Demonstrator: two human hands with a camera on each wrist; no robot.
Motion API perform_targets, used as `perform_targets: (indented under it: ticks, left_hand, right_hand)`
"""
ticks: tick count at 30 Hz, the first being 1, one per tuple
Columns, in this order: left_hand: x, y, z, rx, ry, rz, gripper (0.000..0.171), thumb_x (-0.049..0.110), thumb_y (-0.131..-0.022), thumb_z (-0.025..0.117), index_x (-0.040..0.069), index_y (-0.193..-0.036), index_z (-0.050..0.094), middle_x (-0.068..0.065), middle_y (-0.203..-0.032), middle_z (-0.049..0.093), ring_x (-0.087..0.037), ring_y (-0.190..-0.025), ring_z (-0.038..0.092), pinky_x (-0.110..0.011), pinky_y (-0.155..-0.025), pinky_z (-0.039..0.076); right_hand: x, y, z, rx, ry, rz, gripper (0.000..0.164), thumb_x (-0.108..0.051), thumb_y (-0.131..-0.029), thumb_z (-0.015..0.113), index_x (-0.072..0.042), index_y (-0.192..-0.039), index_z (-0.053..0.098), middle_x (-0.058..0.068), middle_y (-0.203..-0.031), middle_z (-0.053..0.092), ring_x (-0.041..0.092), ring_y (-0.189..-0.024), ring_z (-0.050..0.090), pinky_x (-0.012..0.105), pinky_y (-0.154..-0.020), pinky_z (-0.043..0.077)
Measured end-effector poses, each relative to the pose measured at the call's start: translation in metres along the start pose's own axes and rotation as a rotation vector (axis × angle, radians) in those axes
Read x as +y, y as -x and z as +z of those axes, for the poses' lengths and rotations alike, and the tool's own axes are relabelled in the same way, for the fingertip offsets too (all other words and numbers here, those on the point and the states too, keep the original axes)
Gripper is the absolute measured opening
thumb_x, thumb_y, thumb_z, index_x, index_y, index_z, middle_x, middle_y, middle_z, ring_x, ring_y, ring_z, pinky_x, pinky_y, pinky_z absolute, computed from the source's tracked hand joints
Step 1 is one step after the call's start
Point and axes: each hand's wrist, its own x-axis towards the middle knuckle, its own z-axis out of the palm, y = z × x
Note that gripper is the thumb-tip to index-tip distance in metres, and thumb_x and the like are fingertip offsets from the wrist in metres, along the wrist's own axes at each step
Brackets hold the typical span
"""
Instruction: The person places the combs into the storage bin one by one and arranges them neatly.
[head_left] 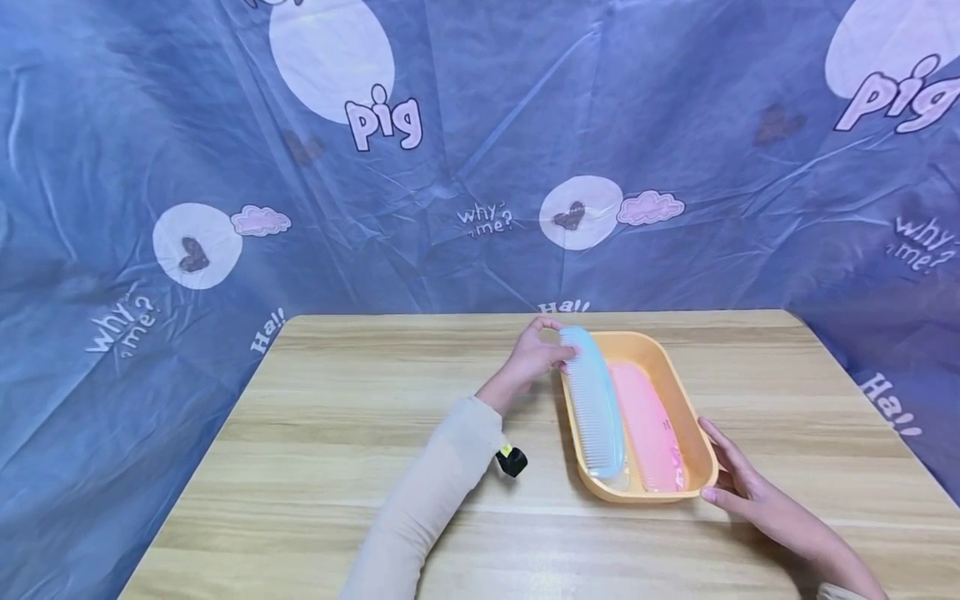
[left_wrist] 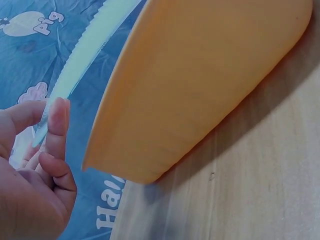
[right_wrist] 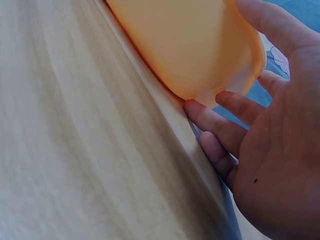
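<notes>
In the head view, my left hand (head_left: 531,357) pinches a light blue comb (head_left: 596,400) near its far end. That comb is tilted along the left side of an orange plastic tray (head_left: 678,379), its near end down inside the tray. The left wrist view shows the comb (left_wrist: 82,55) between thumb and fingers, beside the tray's outer wall (left_wrist: 195,85). A pink comb (head_left: 647,425) lies in the tray to the right of the blue one. My right hand (head_left: 757,492) touches the tray's near right corner, its fingers fairly straight along the outside (right_wrist: 215,55).
The tray stands on a wood-grain table (head_left: 337,433), right of centre. A small black object (head_left: 512,460) with a yellow-green mark shows beside the left sleeve (head_left: 442,467). Behind the table hangs a blue printed cloth (head_left: 465,150).
</notes>
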Motion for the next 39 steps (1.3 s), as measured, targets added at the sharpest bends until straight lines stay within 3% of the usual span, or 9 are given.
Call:
perform_targets:
  ticks: [6, 14, 22, 30, 39]
  left_hand:
    - [-0.001, 0.001, 0.003, -0.033, -0.026, -0.011, 0.045, -0.006, -0.081, 0.069, 0.009, -0.119, 0.051, -0.025, -0.089, 0.071, -0.011, -0.049, 0.057, -0.031, -0.063, 0.054]
    - [-0.003, 0.003, 0.009, -0.06, -0.022, 0.013, 0.048, -0.007, -0.081, 0.068, 0.006, -0.123, 0.05, -0.013, -0.074, 0.069, -0.012, -0.05, 0.057, -0.026, -0.058, 0.054]
    - [-0.005, 0.007, 0.013, -0.09, -0.051, 0.043, 0.044, -0.007, -0.082, 0.067, 0.007, -0.12, 0.049, -0.027, -0.09, 0.07, -0.013, -0.049, 0.059, -0.026, -0.058, 0.055]
    - [-0.003, 0.008, 0.012, -0.102, -0.102, 0.039, 0.049, -0.002, -0.082, 0.071, 0.006, -0.125, 0.048, -0.019, -0.08, 0.07, -0.013, -0.049, 0.058, -0.025, -0.057, 0.055]
    - [-0.002, 0.012, 0.013, -0.106, -0.14, 0.053, 0.047, -0.001, -0.083, 0.071, 0.006, -0.124, 0.049, -0.027, -0.087, 0.07, -0.012, -0.049, 0.058, -0.024, -0.057, 0.053]
  right_hand:
    - [0.0, 0.0, 0.0, -0.005, -0.004, -0.008, 0.082, 0.004, -0.098, 0.044, -0.022, -0.155, -0.01, -0.036, -0.142, 0.015, -0.021, -0.123, 0.035, 0.015, -0.086, 0.048]
    - [0.0, -0.001, -0.001, 0.004, 0.009, -0.014, 0.082, 0.004, -0.098, 0.044, -0.021, -0.155, -0.009, -0.036, -0.141, 0.016, -0.02, -0.122, 0.036, 0.016, -0.086, 0.048]
    - [0.0, 0.0, -0.001, -0.015, -0.026, 0.0, 0.082, 0.004, -0.098, 0.044, -0.021, -0.155, -0.01, -0.037, -0.14, 0.015, -0.019, -0.122, 0.038, 0.016, -0.087, 0.048]
    - [0.002, -0.001, 0.0, -0.013, -0.011, -0.019, 0.083, 0.005, -0.098, 0.044, -0.019, -0.155, -0.011, -0.038, -0.141, 0.015, -0.018, -0.122, 0.039, 0.015, -0.087, 0.048]
    - [0.0, 0.0, -0.001, 0.0, -0.001, -0.003, 0.082, 0.004, -0.098, 0.044, -0.021, -0.155, -0.01, -0.037, -0.141, 0.016, -0.019, -0.121, 0.037, 0.016, -0.085, 0.049]
